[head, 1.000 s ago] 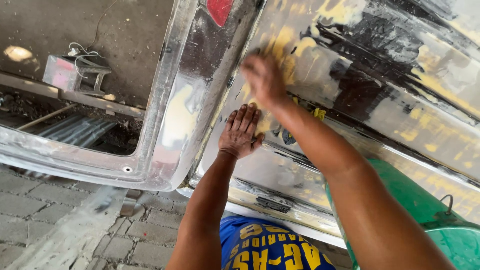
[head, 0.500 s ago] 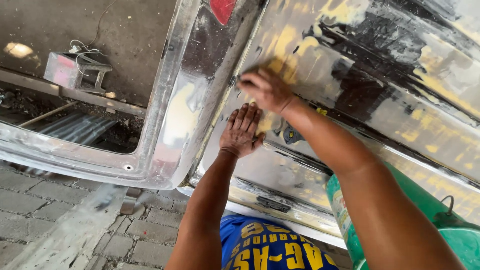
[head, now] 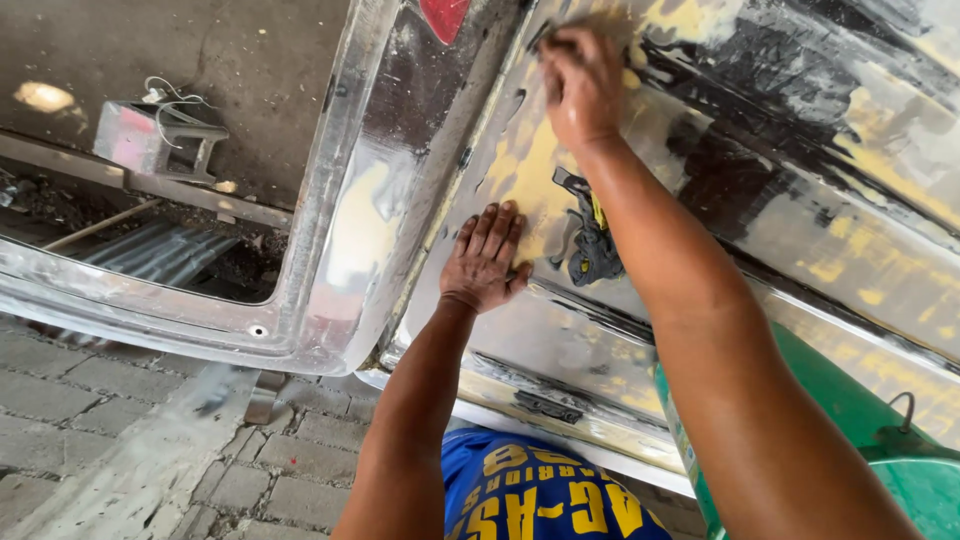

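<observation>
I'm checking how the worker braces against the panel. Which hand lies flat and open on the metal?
The left hand, lower on the bare metal panel, fingers spread flat. The right hand is higher up, curled around something small and dark.

Vehicle body workshop, sanded bare-metal panel, filler patches

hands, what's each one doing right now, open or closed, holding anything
Left hand: open, flat on the metal panel, holding nothing.
Right hand: closed on a small dark thing, pressed to the panel; what it is cannot be told.
</observation>
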